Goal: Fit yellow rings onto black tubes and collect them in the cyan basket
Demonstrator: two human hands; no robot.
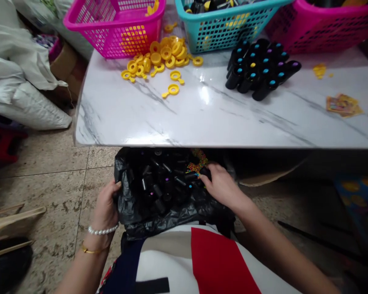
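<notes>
A black plastic bag (135, 218) lies open on my lap, just under the table's front edge. Many small black tubes (158, 190) fill it, some with blue, pink or purple dots on their ends. My left hand (106, 204) pinches the bag's left rim between thumb and fingers. Inside the bag's right side, my right hand (221, 183) has its thumb and fingers closed around a black tube (206, 171), partly hidden by the hand. Tiny multicoloured beads (198, 161) show just beyond that hand.
On the marble-patterned table (190, 118) are yellow ring-shaped pieces with handles (165, 55) and a cluster of upright black tubes (260, 67). Behind stand a pink basket (110, 36), a turquoise basket (230, 30) and another pink basket (334, 28). White sacks (27, 94) lie left.
</notes>
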